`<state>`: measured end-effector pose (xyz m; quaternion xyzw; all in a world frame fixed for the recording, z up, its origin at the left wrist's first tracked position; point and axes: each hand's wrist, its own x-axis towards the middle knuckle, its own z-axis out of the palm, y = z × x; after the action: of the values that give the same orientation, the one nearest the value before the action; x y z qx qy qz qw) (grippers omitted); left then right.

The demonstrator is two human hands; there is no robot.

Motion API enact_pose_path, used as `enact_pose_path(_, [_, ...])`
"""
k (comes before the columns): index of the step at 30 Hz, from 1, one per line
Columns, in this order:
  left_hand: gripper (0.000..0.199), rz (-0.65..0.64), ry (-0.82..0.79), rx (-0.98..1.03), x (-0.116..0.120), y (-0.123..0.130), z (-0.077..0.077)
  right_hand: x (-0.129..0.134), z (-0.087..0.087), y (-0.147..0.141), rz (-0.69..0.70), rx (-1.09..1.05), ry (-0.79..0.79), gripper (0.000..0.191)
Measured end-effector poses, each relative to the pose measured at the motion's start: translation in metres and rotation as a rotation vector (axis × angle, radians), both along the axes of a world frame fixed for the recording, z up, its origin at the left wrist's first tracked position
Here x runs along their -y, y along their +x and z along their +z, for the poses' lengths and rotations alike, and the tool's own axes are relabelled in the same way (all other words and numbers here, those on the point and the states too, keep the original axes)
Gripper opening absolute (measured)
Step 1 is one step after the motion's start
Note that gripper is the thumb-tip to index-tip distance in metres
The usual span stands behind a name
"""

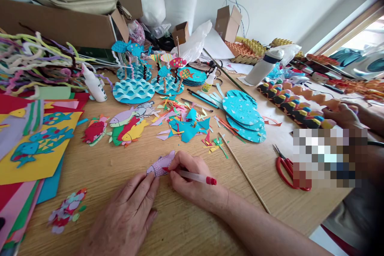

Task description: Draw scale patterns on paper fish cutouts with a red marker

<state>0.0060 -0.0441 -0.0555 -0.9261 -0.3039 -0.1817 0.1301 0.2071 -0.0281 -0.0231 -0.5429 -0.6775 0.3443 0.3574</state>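
Note:
A purple paper fish [159,165] with drawn scales lies on the wooden table near the front. The fingertips of my left hand [135,196] rest flat on its left end, fingers stretched out. My right hand [195,180] is closed in a writing grip around a pen [192,176] with a whitish barrel and red ends. The pen's tip touches the fish's right part. Behind them lie more cut paper fish, a red one [93,131] and a yellow one [133,132] among them. Paper scraps [186,120] are scattered farther back.
A thin wooden stick [244,172] and red-handled scissors [285,170] lie to the right. Blue paper discs [243,108], glue bottles [95,84] and fish decorations [133,90] stand behind. Coloured paper sheets [45,168] and paper dots [67,210] are left. Another person's hand [343,114] is at right.

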Motion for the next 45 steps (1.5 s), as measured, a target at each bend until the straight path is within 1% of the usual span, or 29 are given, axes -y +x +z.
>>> enact_pose_path(4, [0.055, -0.003, 0.005, -0.009, -0.0003, -0.0002, -0.0004, 0.0002, -0.0033, 0.0006, -0.003, -0.047, 0.0, 0.01])
enact_pose_path(8, [0.055, 0.007, -0.001, -0.005, -0.0004, 0.0008, 0.001, -0.0004, -0.0044, -0.0001, 0.038, -0.074, -0.012, 0.008])
enact_pose_path(12, [0.053, 0.011, 0.0, -0.002, -0.0001, 0.0014, 0.0016, -0.0011, -0.004, -0.001, 0.044, -0.035, 0.001, 0.008])
enact_pose_path(17, [0.047, 0.02, -0.008, -0.021, -0.0002, 0.0011, -0.0001, -0.001, -0.006, -0.0015, 0.041, -0.029, -0.001, 0.009])
enact_pose_path(21, [0.048, 0.022, -0.027, -0.027, 0.0011, 0.0005, -0.0022, -0.0013, -0.0063, -0.0018, 0.045, -0.011, -0.002, 0.008])
enact_pose_path(30, [0.052, 0.026, -0.029, -0.012, 0.0006, 0.0017, -0.0041, -0.0013, -0.0064, -0.0026, 0.006, 0.001, 0.012, 0.008])
enact_pose_path(38, [0.045, 0.004, -0.004, -0.039, 0.0016, -0.0013, -0.0042, 0.0001, -0.0071, -0.0012, 0.021, -0.021, 0.015, 0.009])
enact_pose_path(45, [0.043, 0.004, 0.014, -0.034, 0.0003, 0.0001, -0.002, 0.0004, -0.0055, -0.0011, -0.016, -0.05, 0.019, 0.008])
